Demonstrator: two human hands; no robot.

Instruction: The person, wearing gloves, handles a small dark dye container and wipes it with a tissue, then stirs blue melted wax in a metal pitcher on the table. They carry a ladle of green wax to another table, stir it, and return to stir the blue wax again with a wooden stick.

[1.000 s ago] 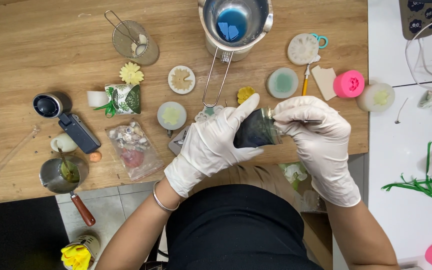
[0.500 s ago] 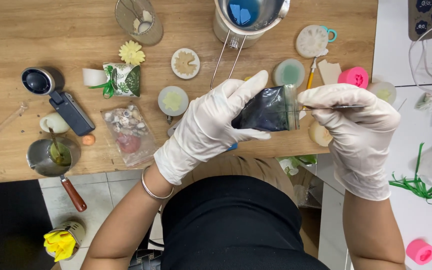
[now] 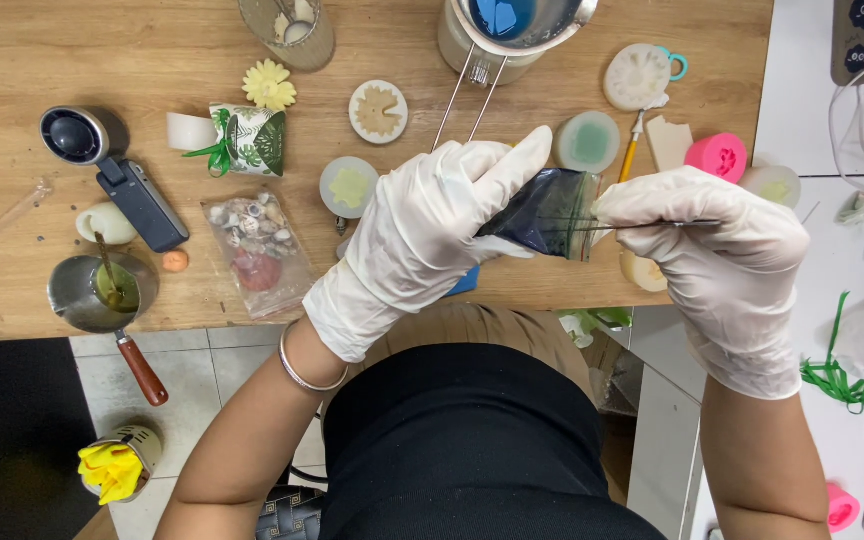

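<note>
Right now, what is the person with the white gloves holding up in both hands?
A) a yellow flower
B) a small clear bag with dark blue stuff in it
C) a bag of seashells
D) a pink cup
B: the left hand and the right hand both grip the small clear bag of dark blue stuff above the wooden table.

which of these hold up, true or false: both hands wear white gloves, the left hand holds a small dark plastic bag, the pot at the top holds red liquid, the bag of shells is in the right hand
1. Both hands wear white gloves. True: left hand, right hand.
2. The left hand holds the small dark blue plastic bag. True.
3. The metal pot at the top holds red liquid. False: the liquid is blue.
4. The clear plastic bag of shells is in the right hand. False: it lies on the wooden table, while the right hand holds a thin metal tool at the dark bag.
</note>
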